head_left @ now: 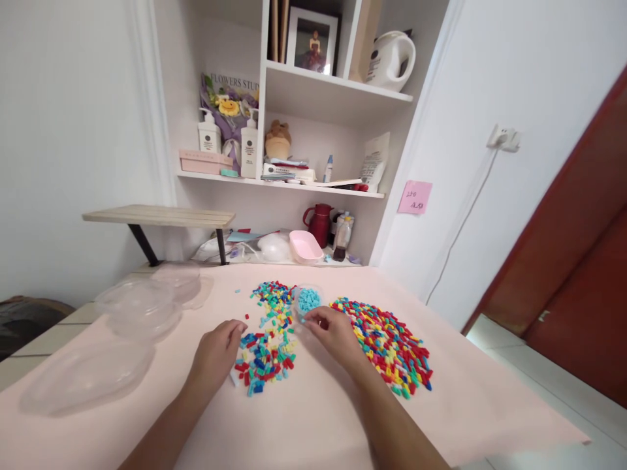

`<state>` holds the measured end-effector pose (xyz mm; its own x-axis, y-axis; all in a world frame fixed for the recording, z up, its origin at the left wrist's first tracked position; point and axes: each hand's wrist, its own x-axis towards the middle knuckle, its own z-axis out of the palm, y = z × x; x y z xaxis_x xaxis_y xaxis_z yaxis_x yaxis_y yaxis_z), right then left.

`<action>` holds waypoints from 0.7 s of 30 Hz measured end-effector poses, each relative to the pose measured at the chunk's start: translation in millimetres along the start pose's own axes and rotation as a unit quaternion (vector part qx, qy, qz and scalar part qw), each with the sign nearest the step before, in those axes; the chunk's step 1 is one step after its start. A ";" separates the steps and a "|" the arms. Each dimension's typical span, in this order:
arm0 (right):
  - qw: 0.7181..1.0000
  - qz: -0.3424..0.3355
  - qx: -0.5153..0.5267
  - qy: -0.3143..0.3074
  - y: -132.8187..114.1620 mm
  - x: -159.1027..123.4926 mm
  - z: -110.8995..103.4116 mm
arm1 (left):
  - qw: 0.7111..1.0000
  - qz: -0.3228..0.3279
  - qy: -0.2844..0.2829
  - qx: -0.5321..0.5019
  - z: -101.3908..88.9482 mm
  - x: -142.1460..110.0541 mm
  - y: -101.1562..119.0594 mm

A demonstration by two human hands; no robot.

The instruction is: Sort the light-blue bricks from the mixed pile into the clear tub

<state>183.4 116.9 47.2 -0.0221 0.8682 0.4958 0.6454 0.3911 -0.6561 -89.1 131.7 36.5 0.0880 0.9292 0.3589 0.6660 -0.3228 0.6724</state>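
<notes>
A small clear bowl (295, 309) holds light blue toy bricks (309, 299). My right hand (336, 333) is at its near rim, thumb and fingers pinched around what looks like a light blue brick (303, 320). My left hand (218, 352) is beside the smaller, spread-out pile of mixed bricks (267, 356), with its fingers drawn together. Whatever those fingertips hold, if anything, is hidden. To the right of the bowl lies a larger heap of mixed-colour bricks (386, 343), partly behind my right forearm.
Several clear plastic containers (88, 372) stand on the left of the pink-covered table (294, 431). Behind it are a pink tray (306, 247), a dark red jug (320, 224) and a bottle (342, 238). A small wooden shelf (159, 215) rises at the back left.
</notes>
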 end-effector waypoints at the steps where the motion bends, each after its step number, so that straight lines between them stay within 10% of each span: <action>1: 0.999 0.008 0.010 0.032 2.4 2.1 -0.2 | 1.000 -0.001 0.002 -0.001 -0.1 -0.2 0.5; 9: 0.981 0.096 0.029 0.163 22.5 20.4 -2.4 | 1.000 -0.012 0.005 0.002 -2.9 -2.4 5.1; 15: 0.992 0.037 0.050 0.114 17.8 13.2 -3.5 | 1.000 -0.014 -0.002 0.004 -2.4 -0.3 3.0; 21: 0.992 -0.072 -0.015 -0.098 -5.6 -2.7 6.2 | 1.000 -0.016 -0.004 0.004 -1.8 -0.2 2.5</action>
<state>175.1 114.2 46.0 -0.2615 0.8483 0.4605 0.6474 0.5080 -0.5681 -88.8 130.4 39.3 0.0732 0.9402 0.3326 0.6743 -0.2924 0.6781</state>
